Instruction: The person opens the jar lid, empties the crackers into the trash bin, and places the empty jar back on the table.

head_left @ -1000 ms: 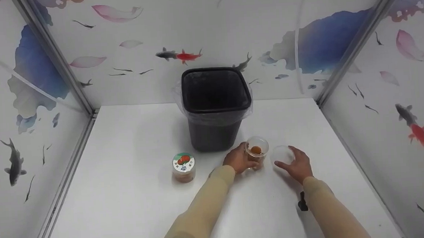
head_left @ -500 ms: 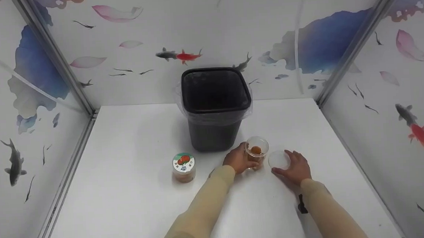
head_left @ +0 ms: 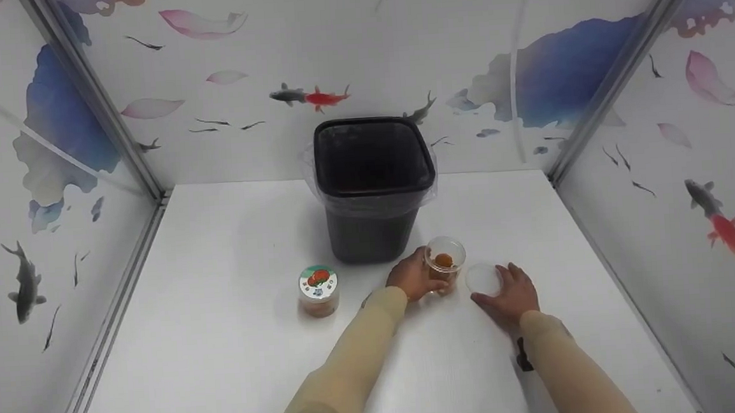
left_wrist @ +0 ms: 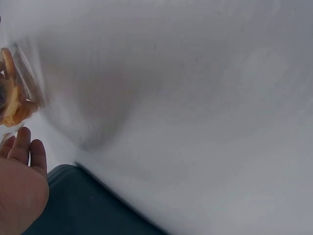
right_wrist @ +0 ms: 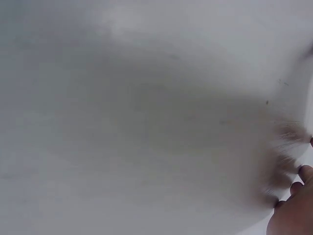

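In front of the bin (head_left: 374, 187), the left hand (head_left: 414, 277) is gripping the open jar (head_left: 445, 260) upright to steady it, while the right hand (head_left: 512, 293) is holding its clear lid (head_left: 483, 278) just beside the jar on the bench (head_left: 223, 343).

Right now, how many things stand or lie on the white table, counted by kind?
Jars: 2, a sealed jar and an open jar gripped by the left hand
Loose lids: 1, a clear lid under the right hand
Bins: 1, a black bin
Total: 4
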`<state>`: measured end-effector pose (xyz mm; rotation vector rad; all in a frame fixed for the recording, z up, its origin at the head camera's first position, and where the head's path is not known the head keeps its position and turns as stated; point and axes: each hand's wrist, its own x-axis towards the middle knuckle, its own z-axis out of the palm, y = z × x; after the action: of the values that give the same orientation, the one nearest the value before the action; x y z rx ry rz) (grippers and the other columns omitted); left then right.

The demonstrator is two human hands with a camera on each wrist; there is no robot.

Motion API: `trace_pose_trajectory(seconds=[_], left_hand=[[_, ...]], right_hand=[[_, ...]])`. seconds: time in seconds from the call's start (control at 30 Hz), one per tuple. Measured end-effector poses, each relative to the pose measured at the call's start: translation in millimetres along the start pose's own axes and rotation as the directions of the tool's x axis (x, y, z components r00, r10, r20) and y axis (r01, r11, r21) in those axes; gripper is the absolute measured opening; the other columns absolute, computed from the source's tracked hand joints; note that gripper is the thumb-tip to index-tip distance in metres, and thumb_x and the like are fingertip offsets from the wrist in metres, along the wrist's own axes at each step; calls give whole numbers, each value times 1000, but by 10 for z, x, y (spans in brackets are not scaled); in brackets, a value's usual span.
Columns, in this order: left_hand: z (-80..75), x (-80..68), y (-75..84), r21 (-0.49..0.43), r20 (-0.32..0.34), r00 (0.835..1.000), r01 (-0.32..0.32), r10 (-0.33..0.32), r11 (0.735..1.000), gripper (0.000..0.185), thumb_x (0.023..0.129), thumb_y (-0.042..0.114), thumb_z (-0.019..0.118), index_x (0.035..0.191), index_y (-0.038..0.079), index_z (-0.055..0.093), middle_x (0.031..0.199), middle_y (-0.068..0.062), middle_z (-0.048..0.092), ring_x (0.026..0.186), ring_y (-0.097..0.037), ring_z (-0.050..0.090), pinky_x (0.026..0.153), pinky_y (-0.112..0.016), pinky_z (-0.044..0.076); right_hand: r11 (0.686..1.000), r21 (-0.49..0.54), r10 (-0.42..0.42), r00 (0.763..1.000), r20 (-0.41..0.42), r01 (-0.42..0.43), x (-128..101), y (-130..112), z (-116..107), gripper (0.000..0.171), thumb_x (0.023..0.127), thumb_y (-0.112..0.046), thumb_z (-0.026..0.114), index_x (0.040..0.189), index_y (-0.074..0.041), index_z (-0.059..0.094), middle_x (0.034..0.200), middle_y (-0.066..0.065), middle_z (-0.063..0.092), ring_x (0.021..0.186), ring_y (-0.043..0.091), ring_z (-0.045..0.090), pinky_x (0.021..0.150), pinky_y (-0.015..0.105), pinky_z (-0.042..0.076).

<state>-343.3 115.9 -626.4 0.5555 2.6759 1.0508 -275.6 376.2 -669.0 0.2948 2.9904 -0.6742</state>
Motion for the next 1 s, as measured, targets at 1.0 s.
trace_pose_trajectory(seconds=[1.0], left_hand=[[26,22,-15,-34,-23,1000,-6,6,999,96,74,48,86,151,14,40,143,-2,54,128,-18,52,106,-31,40]], right_hand=[[997,-29,-63,997,51,65,-20,-6,-123,110,79,-68,69,156,-3,24,159,28,15,144,50,14,114,64,16]])
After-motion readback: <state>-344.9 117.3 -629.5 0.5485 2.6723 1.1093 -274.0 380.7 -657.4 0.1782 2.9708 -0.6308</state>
